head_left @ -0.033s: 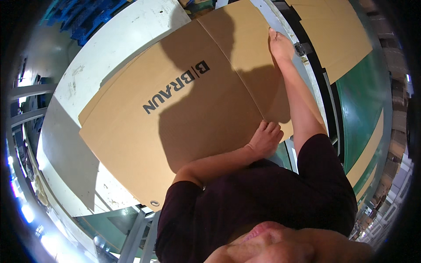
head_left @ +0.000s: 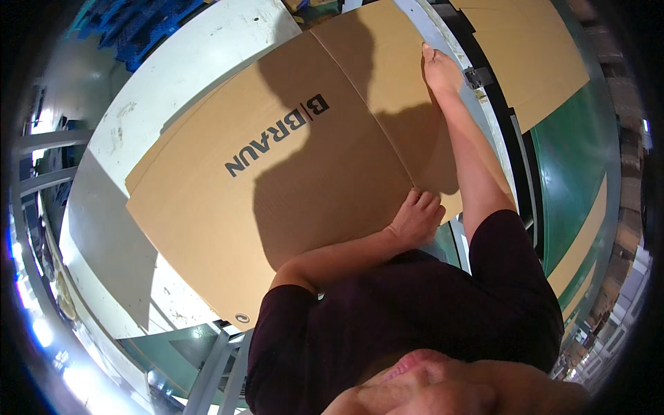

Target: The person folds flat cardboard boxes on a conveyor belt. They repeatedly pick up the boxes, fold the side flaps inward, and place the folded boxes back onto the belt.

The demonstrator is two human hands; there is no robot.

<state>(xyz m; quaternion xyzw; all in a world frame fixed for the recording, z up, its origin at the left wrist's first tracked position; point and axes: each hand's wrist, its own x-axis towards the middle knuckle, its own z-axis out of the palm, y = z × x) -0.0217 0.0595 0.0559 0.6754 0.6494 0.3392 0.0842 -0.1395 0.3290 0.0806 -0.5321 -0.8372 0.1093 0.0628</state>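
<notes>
A large flat brown cardboard sheet (head_left: 200,214) with dark print and a crease across its right part lies on a white table. Beneath its far left edge, the rim of another sheet shows. My left hand (head_left: 417,218) is closed at the near edge, fingers curled over the cardboard beside the end of the crease. Farther out, my right hand (head_left: 441,71) grips the sheet's right edge; its thumb lies on top and the other fingers are mostly hidden. Shadows of my head and arms fall across the board.
The white table (head_left: 124,131) reaches out past the sheet on the left. Along its right side runs a dark rail with a small metal bracket (head_left: 477,77). Beyond that, more cardboard (head_left: 526,55) lies on a green surface (head_left: 570,166). Blue pallets (head_left: 145,31) stand at the far left.
Almost nothing differs. The view has shifted very slightly; both hands keep their places on the cardboard sheet.
</notes>
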